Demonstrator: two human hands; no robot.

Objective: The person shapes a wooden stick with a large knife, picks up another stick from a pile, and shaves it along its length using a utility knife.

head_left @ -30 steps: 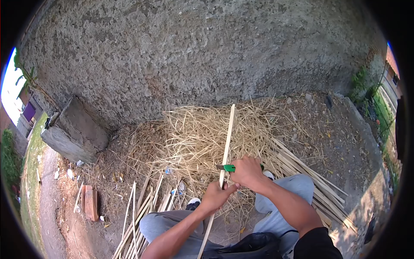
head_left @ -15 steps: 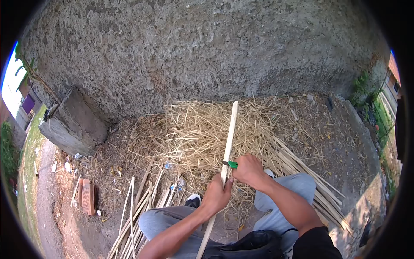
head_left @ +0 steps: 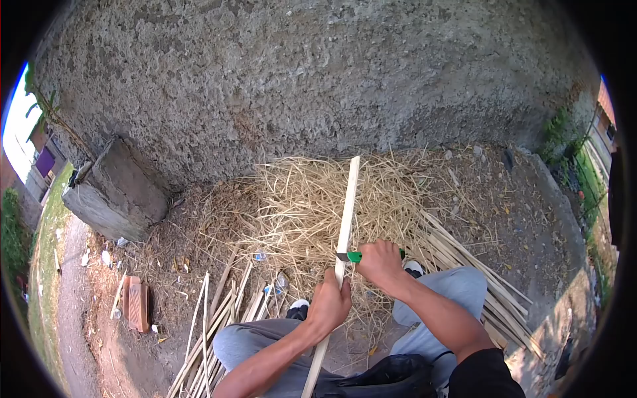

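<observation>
My left hand [head_left: 328, 304] is wrapped round a long pale wooden strip [head_left: 348, 205], which slants from near my lap up toward the wall. In my right hand [head_left: 381, 263] is a knife with a green handle [head_left: 355, 257]. Its dark blade [head_left: 342, 257] lies across the strip, just above my left thumb. Beneath the strip's far end spreads a heap of thin straw-coloured shavings [head_left: 305, 205].
More strips [head_left: 222, 331] lie beside my left leg, and a second bundle [head_left: 478, 282] is to my right. A reddish ridged brick [head_left: 137, 305] and a concrete block [head_left: 116, 192] are at left. A rough wall [head_left: 318, 86] rises ahead.
The far end of the strip has shifted slightly left. My right hand and the knife have moved a little, and more of the green handle shows now. My left hand keeps its grip.
</observation>
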